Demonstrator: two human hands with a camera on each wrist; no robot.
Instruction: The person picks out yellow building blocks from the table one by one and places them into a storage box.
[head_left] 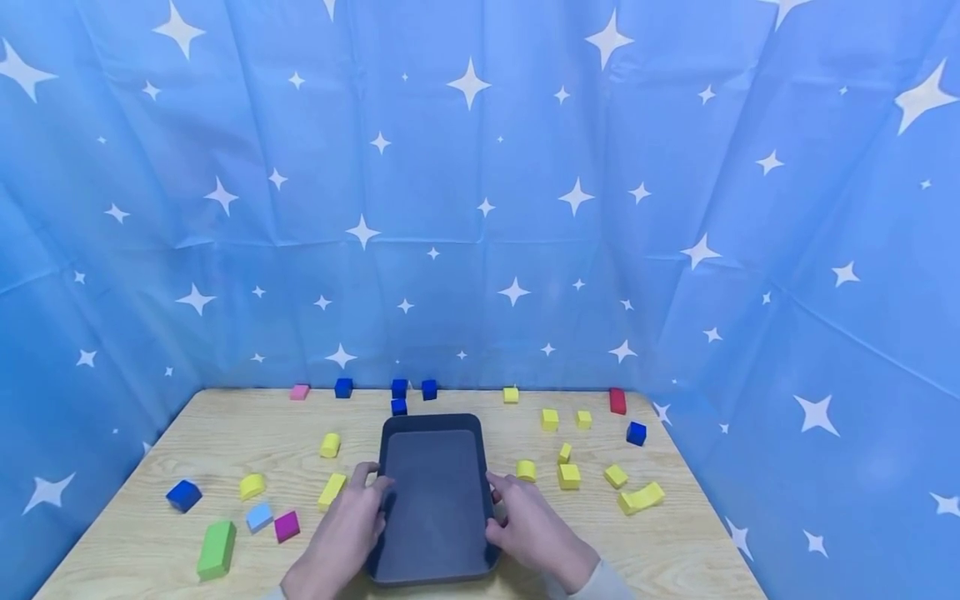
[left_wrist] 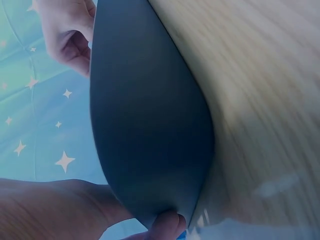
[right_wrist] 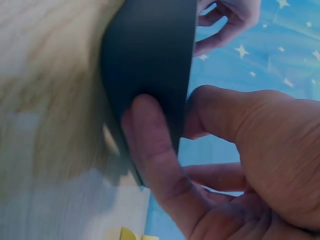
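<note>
A dark grey rectangular baking tray [head_left: 435, 508] is at the front middle of the table, its long sides running away from me. My left hand [head_left: 347, 525] grips the left rim, thumb over the inner edge and fingers outside. On the opposite rim, my right hand [head_left: 536, 529] pinches the side wall, its thumb at the inside. The right wrist view shows the fingers [right_wrist: 152, 135] pressed along the tray's outer wall. In the left wrist view a fingertip [left_wrist: 167, 225] curls round the tray wall [left_wrist: 150, 110]. No blocks show inside the tray.
Yellow blocks [head_left: 569, 477] are scattered right of the tray, with a red block [head_left: 617, 401] and a blue cube [head_left: 636, 433] beyond. Left lie a green block [head_left: 217, 550], a purple block [head_left: 287, 527] and a light blue block [head_left: 259, 517]. Blue cubes [head_left: 399, 388] line the back near the starry curtain [head_left: 465, 208].
</note>
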